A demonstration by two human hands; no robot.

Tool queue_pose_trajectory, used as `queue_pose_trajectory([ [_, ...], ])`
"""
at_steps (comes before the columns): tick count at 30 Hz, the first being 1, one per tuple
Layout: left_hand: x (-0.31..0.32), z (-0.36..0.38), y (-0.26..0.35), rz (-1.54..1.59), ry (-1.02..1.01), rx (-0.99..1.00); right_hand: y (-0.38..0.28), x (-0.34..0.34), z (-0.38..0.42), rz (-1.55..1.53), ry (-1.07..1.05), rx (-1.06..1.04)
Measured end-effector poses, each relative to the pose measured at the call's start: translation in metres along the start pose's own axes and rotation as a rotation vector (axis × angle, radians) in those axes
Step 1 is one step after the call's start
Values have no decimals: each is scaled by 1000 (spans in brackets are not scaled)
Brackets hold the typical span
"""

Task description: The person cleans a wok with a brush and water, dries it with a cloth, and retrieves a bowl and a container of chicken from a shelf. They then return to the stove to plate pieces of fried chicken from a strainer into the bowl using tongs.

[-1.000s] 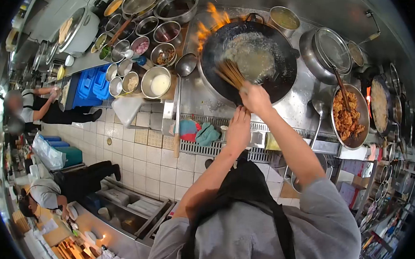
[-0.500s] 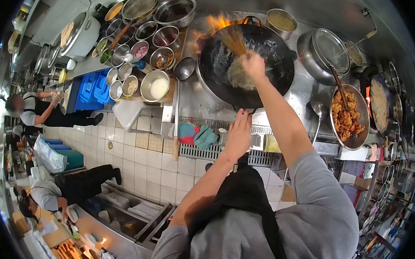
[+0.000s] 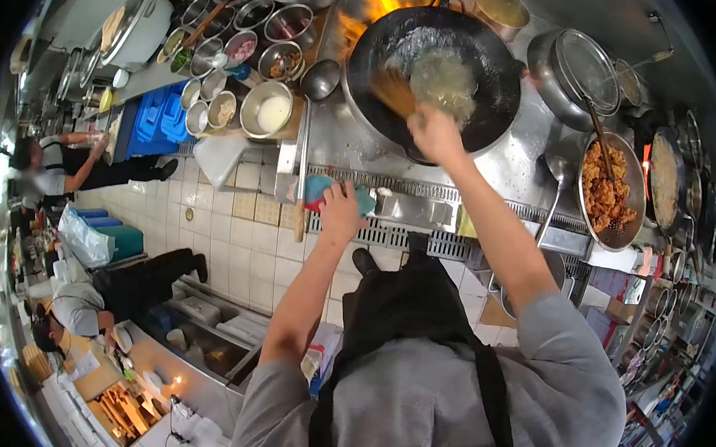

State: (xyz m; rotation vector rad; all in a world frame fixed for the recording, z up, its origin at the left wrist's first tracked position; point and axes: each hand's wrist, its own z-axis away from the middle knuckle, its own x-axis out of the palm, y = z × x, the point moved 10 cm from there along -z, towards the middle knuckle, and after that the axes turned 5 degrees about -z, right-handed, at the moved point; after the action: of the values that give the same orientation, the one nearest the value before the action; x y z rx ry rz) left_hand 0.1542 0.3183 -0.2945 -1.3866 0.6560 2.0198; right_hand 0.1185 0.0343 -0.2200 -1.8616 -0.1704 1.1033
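My right hand (image 3: 435, 136) is closed round the end of a bamboo brush (image 3: 394, 91), whose bristles are blurred against the left inside of a large black wok (image 3: 494, 76). Cloudy liquid (image 3: 443, 81) lies in the wok, right of the brush. Flames (image 3: 376, 5) rise at the wok's upper left edge. Over the counter's front edge, my left hand (image 3: 340, 212) rests on a red and teal cloth (image 3: 363, 199), its fingers bent onto the fabric. The ladle (image 3: 321, 80) lies left of the wok, near neither hand.
Metal bowls of ingredients, one with white contents (image 3: 273, 113), stand at the left. To the right are a lidded pot (image 3: 565, 76), a spoon (image 3: 558, 168) and a pan of fried pieces (image 3: 608, 185). Two other people work at the far left.
My left hand has moved from the wok's near edge leftward onto the cloth. The brush has swung to the wok's left side, the liquid shows farther right, and the flames look larger.
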Motion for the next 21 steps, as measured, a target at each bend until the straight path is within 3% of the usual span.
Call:
queue_pose_trajectory([
  [1, 14, -8, -4, -44, -49, 36, -8, -2, 16, 98, -115, 74],
  [6, 48, -30, -11, -12, -71, 206, 47, -9, -84, 3, 137, 170],
  [7, 29, -23, -13, 83, -46, 141, 42, -3, -85, -61, 169, 189],
  [10, 10, -5, -39, 627, 48, 1, 15, 23, -36, -170, 138, 94],
  [11, 34, 0, -50, 1233, 7, -97, -3, 21, -12, -99, 82, 75],
  [13, 40, 13, -45, 1836, -51, -171, -8, 6, -22, -20, 79, -8],
  [14, 47, 25, -41, 2133, -97, -228, 21, 6, -56, -5, 42, 133],
  [15, 65, 27, -35, 2226, -289, -260, 35, -7, -87, -62, 161, 195],
  [16, 55, 25, -24, 2283, -313, -221, 43, -19, -103, -115, 280, 249],
  [18, 16, 24, 7, 2393, -374, -151, 34, 11, -86, -85, 217, 173],
  [19, -4, 18, 29, 2437, -479, 41, 28, 19, -75, -68, 191, 130],
  [21, -15, 9, 46, 2371, -581, 66, 0, 14, -10, 36, -48, 84],
])
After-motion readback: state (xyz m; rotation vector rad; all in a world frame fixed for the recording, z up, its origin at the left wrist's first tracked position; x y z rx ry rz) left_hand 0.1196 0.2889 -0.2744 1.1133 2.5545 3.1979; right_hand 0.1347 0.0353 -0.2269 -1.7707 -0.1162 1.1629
